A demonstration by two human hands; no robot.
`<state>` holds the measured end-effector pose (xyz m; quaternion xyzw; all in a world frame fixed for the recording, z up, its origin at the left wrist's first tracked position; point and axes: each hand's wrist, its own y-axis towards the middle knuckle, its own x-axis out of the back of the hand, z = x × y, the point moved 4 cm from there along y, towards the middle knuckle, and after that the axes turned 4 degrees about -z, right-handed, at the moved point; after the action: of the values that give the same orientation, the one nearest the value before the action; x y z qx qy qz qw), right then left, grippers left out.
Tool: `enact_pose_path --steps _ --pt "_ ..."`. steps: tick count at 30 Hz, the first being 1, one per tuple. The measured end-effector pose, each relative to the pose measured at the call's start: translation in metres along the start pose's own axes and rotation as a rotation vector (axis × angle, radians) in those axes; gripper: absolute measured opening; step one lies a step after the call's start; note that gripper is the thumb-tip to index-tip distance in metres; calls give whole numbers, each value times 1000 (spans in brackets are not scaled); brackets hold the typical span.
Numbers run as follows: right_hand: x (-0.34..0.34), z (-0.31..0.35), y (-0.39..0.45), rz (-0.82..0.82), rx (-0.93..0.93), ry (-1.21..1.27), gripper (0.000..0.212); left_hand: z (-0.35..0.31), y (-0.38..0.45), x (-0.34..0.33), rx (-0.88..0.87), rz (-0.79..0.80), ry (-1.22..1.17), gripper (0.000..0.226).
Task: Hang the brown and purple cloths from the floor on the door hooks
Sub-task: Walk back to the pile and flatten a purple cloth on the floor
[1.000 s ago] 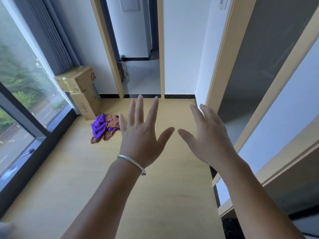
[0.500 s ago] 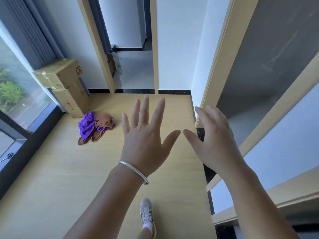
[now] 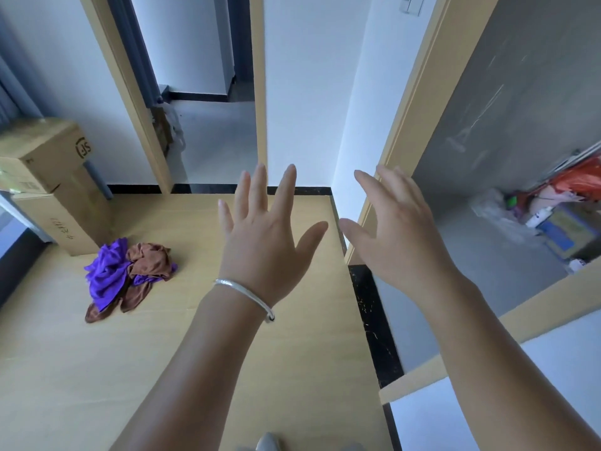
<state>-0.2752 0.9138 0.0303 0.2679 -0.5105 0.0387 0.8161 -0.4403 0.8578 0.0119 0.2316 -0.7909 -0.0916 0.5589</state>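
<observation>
The purple cloth (image 3: 109, 275) and brown cloth (image 3: 148, 263) lie bunched together on the wooden floor (image 3: 81, 369), far to the left, just beside the stacked cardboard boxes (image 3: 55, 187). My left hand (image 3: 265, 244), a silver bangle (image 3: 244, 296) on its wrist, hovers well right of them, fingers spread wide and holding nothing. My right hand (image 3: 395, 237) is likewise spread wide and bare, near the doorframe (image 3: 406, 125).

Printed marks on the stacked cardboard boxes

The upper cardboard box (image 3: 42, 151) carries a framed "SF" logo on its end face, seen sideways. The lower cardboard box (image 3: 70, 219) bears small dark characters down its side, too small to read.
</observation>
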Motion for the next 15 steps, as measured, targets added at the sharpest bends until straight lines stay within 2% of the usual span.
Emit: enact_pose_path --steps 7,15 --pt "-35 -13 89 41 4 -85 68 37 98 -27 -67 -3 95 80" --pt "-74 -59 195 23 52 -8 66 39 206 -73 -111 -39 228 80"
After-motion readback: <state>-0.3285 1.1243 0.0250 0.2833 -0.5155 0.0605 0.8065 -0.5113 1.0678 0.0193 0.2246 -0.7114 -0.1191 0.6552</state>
